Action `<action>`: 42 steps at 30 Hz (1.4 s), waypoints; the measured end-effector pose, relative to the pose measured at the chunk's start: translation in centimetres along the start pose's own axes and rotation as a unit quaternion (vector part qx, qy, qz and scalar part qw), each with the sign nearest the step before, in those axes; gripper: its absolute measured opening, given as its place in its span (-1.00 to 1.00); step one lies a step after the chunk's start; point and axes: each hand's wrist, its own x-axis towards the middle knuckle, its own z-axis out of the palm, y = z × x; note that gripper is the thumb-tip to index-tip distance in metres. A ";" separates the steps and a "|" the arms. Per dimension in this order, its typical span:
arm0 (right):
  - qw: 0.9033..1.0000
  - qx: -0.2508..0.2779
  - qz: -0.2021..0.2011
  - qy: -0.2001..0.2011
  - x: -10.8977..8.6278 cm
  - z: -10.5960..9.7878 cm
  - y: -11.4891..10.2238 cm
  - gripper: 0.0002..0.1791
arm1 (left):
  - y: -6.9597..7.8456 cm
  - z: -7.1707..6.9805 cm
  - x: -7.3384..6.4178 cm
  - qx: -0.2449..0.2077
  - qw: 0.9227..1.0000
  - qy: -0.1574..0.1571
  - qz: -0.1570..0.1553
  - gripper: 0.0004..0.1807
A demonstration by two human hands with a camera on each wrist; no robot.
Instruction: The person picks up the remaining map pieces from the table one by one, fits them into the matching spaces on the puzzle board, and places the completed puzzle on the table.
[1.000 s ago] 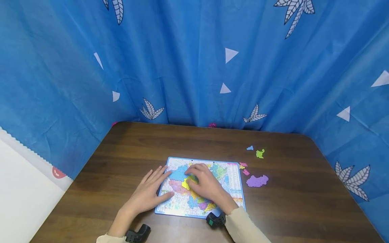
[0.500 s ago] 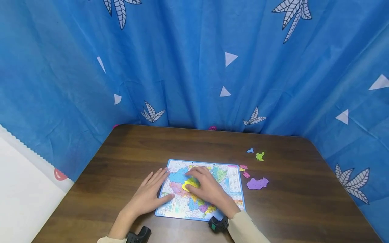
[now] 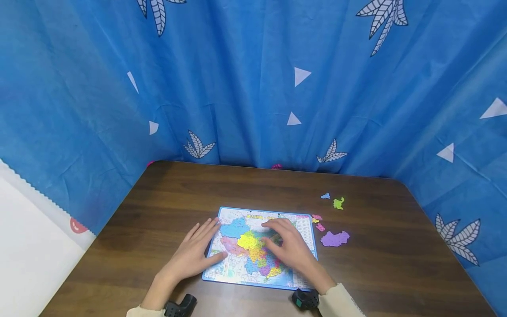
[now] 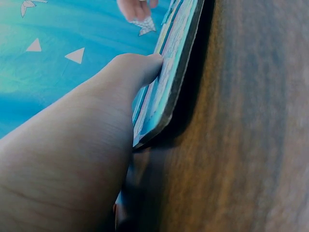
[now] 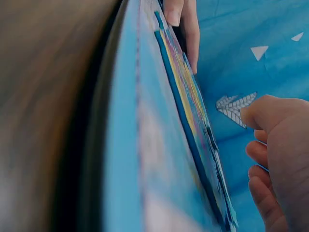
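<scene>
A map puzzle board [image 3: 215, 274] with a blue border lies on the table, its coloured pieces forming much of a map. My left hand [image 3: 194, 253] rests along the board's left edge, fingers straight and thumb spread; the left wrist view shows the thumb [image 4: 145, 67] on the board's surface. Over the right half of the map hovers my right hand [image 3: 292, 246], fingers loosely bent and nothing between them. In the right wrist view this hand [image 5: 282, 150] is apart from the board. A bright yellow piece [image 3: 246, 241] lies in the map's middle, left of the right fingertips.
Right of the board lie loose pieces: a large purple one [image 3: 335, 239], a green one [image 3: 338, 203], a small blue one [image 3: 325, 196] and small pink ones [image 3: 320, 227] by the edge. A blue curtain [image 3: 253, 88] hangs behind the wooden table [image 3: 178, 189].
My right hand has left the yellow piece and moved right across the board, uncovering that piece. The left hand stays in place. The head view has shifted slightly.
</scene>
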 end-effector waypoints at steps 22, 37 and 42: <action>0.996 -0.047 0.012 0.070 -3.6 -4.9 3.6 -0.57 | 0.0 -0.1 -0.1 -0.004 1.000 0.004 -0.004 -0.04; 0.985 -0.107 0.042 0.128 -6.1 -6.5 7.2 -0.55 | 0.1 0.0 0.0 -0.007 1.000 0.002 -0.002 -0.04; 0.982 -0.119 0.071 0.129 -6.2 -6.9 7.9 -0.55 | 0.0 0.0 0.1 -0.002 1.000 0.000 -0.004 -0.03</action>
